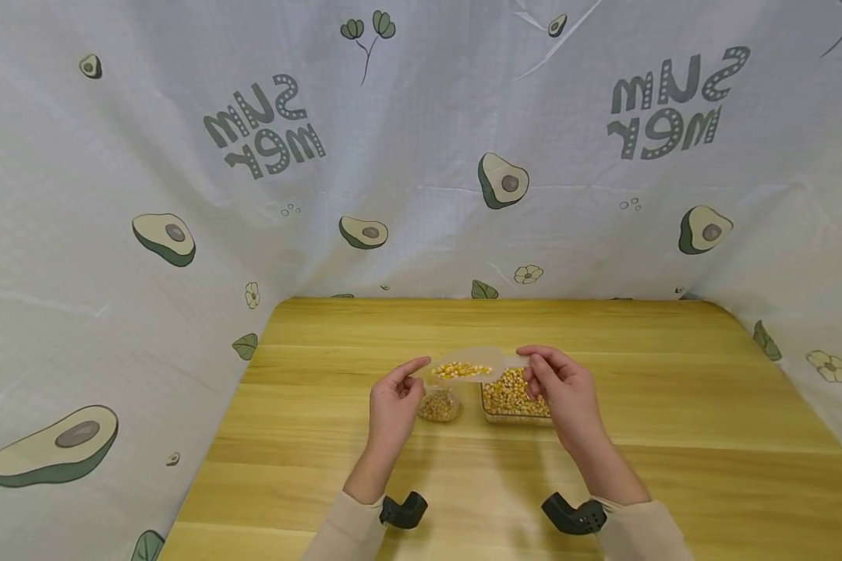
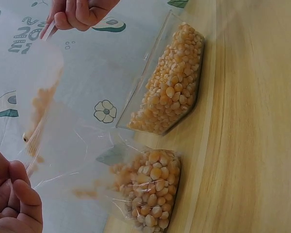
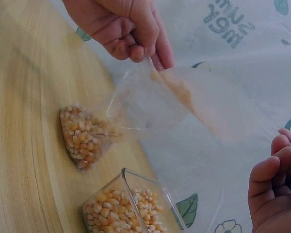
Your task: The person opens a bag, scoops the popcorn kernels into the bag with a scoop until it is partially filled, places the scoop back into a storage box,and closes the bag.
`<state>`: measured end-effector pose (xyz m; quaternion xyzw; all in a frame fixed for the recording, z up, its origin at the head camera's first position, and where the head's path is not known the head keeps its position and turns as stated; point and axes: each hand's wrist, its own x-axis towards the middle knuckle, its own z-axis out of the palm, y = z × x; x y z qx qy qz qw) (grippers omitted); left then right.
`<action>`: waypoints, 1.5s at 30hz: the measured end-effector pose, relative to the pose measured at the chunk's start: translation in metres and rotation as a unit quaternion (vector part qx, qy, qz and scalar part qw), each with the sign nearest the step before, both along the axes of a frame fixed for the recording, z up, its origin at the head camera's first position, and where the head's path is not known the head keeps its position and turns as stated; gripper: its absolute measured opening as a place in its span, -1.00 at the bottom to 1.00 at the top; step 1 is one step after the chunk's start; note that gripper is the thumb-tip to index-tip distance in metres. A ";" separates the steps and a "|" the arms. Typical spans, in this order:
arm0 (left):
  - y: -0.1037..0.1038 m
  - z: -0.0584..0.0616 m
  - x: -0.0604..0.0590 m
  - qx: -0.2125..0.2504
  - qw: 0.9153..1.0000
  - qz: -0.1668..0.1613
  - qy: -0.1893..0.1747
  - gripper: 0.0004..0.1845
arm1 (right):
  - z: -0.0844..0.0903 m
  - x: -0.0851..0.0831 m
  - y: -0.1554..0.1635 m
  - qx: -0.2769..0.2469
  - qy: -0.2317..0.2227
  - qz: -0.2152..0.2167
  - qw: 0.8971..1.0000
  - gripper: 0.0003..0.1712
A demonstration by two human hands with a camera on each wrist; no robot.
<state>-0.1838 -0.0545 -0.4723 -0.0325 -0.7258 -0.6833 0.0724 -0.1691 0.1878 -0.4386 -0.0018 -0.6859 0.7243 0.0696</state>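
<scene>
My left hand (image 1: 395,399) pinches the upper edge of a clear plastic bag (image 3: 148,109), which stands on the table with corn kernels (image 2: 153,189) in its bottom. In my right hand (image 1: 567,389) is the handle of a translucent white scoop (image 1: 493,363), gripped between thumb and fingers. The scoop lies roughly level above the bag and points left, its tip at the bag's mouth by my left fingers. Yellow corn kernels (image 1: 461,370) lie along the scoop. To the bag's right, partly under the scoop and right hand, stands a clear rectangular container (image 1: 518,420) holding more kernels.
The light wooden table (image 1: 323,436) carries the bag and container near its middle. A white curtain (image 1: 421,156) printed with avocados and lettering hangs behind and along both sides. Dark wrist mounts (image 1: 405,511) stick out from both sleeves, low over the table.
</scene>
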 end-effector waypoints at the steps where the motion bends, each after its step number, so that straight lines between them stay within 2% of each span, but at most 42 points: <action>1: 0.000 0.000 0.000 0.001 1.000 0.001 -0.001 -0.67 | 0.001 0.000 0.000 0.008 -0.002 -0.003 1.000 -0.64; 10: 0.001 -0.002 0.001 0.006 1.000 0.005 -0.010 -0.67 | 0.009 0.002 -0.005 0.056 0.012 -0.013 0.998 -0.62; 17: 0.003 -0.004 0.000 0.006 1.000 0.012 -0.018 -0.66 | 0.010 0.001 -0.007 0.053 0.032 -0.011 0.998 -0.60; 23: 0.003 -0.004 0.000 0.009 1.000 0.008 -0.017 -0.66 | 0.009 0.001 -0.006 0.051 0.044 -0.011 0.998 -0.67; 37: 0.003 0.000 0.002 0.015 1.000 0.008 -0.010 -0.65 | 0.006 0.003 -0.003 0.092 0.025 -0.023 0.995 -0.63; 41: 0.003 0.002 0.002 0.014 1.000 0.006 -0.007 -0.66 | 0.003 0.004 -0.001 0.092 0.029 -0.019 0.995 -0.63; 45: 0.002 0.002 0.002 0.013 1.000 0.005 -0.005 -0.66 | -0.001 0.006 0.004 0.068 0.029 -0.015 0.997 -0.67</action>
